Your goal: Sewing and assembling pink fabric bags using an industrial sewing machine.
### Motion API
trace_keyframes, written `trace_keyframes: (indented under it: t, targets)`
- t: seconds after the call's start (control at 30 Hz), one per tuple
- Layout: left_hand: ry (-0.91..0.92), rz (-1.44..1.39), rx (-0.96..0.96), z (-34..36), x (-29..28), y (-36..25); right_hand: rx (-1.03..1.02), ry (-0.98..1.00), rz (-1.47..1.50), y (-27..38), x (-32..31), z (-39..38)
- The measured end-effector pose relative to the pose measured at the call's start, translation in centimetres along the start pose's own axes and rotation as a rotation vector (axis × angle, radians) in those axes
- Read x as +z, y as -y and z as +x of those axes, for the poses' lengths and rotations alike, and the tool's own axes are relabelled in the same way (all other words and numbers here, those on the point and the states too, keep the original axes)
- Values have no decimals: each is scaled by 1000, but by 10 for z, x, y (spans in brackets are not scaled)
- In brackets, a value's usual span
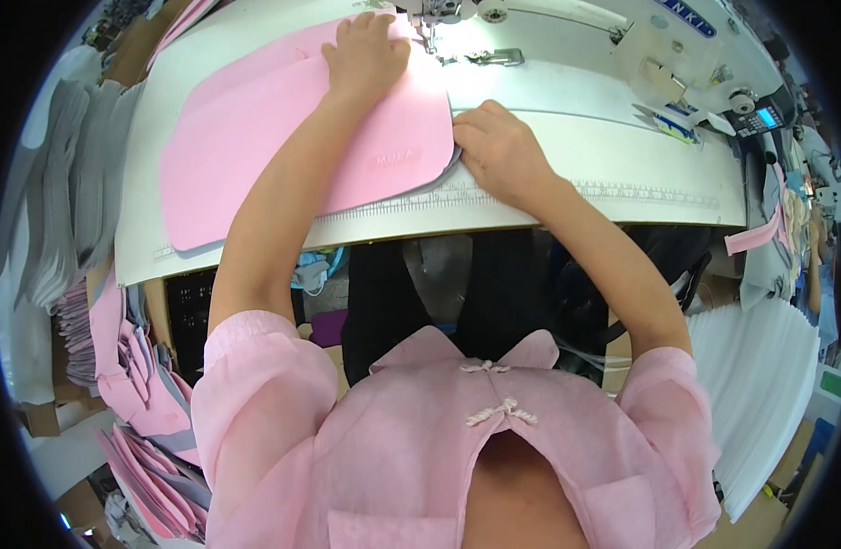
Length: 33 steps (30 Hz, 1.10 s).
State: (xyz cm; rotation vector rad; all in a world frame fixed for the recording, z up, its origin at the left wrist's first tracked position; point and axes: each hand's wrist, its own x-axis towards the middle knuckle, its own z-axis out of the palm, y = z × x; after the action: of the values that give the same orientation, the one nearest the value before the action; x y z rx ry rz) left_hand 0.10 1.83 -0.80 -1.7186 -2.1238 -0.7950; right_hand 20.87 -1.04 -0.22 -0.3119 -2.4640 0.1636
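Observation:
A pink rounded panel (247, 137) with a grey layer under it lies on the white sewing table (603, 156). Its upper right edge reaches the lit needle area of the sewing machine (430, 38). My left hand (367, 59) rests on top of the panel, fingers spread, just left of the presser foot. At the panel's right edge, my right hand (503, 151) is closed, with the fingertips gripping the edge where the grey layer shows. The undersides of those fingers are hidden.
A metal guide (498, 58) sits right of the needle. Snips (672, 123) lie farther right, near a control panel (759, 119). A printed ruler (649, 192) runs along the front edge. Grey pieces (73, 174) are stacked left; pink pieces (141, 366) hang below.

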Motion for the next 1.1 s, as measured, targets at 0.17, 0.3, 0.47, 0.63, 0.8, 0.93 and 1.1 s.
trace_keyframes:
  t: [0.17, 0.3, 0.47, 0.63, 0.8, 0.93, 1.1]
  targets:
    - [91, -481, 323, -46, -52, -20, 49, -87, -11, -10, 2, -8]
    - [286, -429, 440, -97, -95, -41, 65, -17, 16, -6, -2, -4]
    - [199, -428, 524, -106, -90, -42, 42, 35, 6, -10, -7, -7]
    - [187, -425, 486, -111, -91, -43, 54, 130, -65, -12, -13, -12]
    - [338, -558, 351, -109, -97, -38, 82, 263, -69, -4, -24, -20]
    - [356, -571, 371, -108, -96, -32, 86, 284, -38, 4, -26, -25]
    - [263, -595, 297, -112, -95, -41, 20, 232, -108, 11, -28, -31]
